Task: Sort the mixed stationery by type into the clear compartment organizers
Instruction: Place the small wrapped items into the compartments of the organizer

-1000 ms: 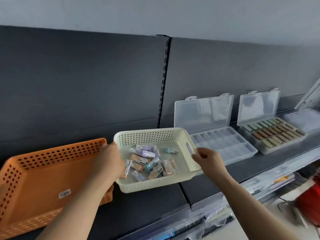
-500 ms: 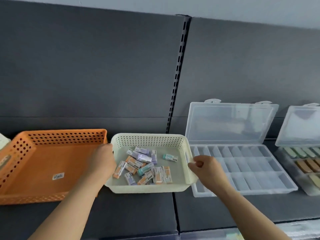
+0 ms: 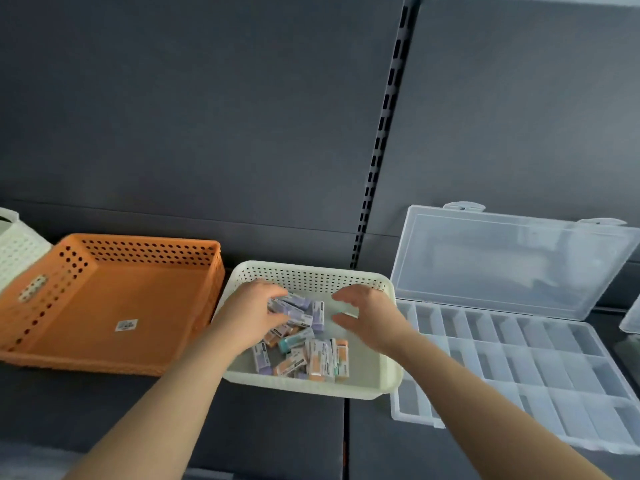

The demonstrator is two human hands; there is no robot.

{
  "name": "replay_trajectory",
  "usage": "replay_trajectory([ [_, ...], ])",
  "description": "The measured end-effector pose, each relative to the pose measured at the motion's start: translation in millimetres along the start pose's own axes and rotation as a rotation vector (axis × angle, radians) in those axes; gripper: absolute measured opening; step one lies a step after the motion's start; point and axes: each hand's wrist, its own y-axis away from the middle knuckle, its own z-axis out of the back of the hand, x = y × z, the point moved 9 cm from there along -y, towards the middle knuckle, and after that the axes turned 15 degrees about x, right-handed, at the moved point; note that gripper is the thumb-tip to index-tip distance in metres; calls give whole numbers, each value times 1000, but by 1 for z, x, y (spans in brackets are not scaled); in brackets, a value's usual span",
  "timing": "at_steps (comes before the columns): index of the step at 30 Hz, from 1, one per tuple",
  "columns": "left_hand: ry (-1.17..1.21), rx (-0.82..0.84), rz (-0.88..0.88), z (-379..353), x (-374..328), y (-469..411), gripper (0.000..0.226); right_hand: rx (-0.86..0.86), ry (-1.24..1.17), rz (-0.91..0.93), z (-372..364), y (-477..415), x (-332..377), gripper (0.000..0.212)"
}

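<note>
A cream perforated basket [image 3: 311, 388] sits on the dark shelf and holds several small wrapped erasers [image 3: 311, 355] in purple, orange and teal. My left hand [image 3: 252, 310] is inside the basket at its left, with fingers and thumb on either side of the purple erasers lying in the pile. My right hand [image 3: 367, 317] hovers over the basket's right half, fingers spread and holding nothing. Just right of the basket lies a clear compartment organizer [image 3: 519, 358], its lid [image 3: 502, 258] propped up against the back wall and all visible compartments bare.
An orange perforated basket [image 3: 104, 306] with a barcode sticker stands left of the cream one. Part of a white basket [image 3: 17, 247] shows at the far left, and part of another clear box [image 3: 632, 317] at the right edge. A dark grey back panel rises behind everything.
Both hands have left the basket's sides and moved inside it over the erasers. The basket now rests level on the shelf, beside the organizer.
</note>
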Motion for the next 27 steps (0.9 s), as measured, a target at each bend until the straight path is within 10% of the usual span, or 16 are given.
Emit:
replay_trajectory([
  [16, 21, 44, -2, -9, 35, -16, 17, 219, 80, -77, -38, -58, 4, 54],
  [27, 357, -105, -105, 11, 17, 0, 9, -81, -351, -47, 13, -9, -4, 13],
])
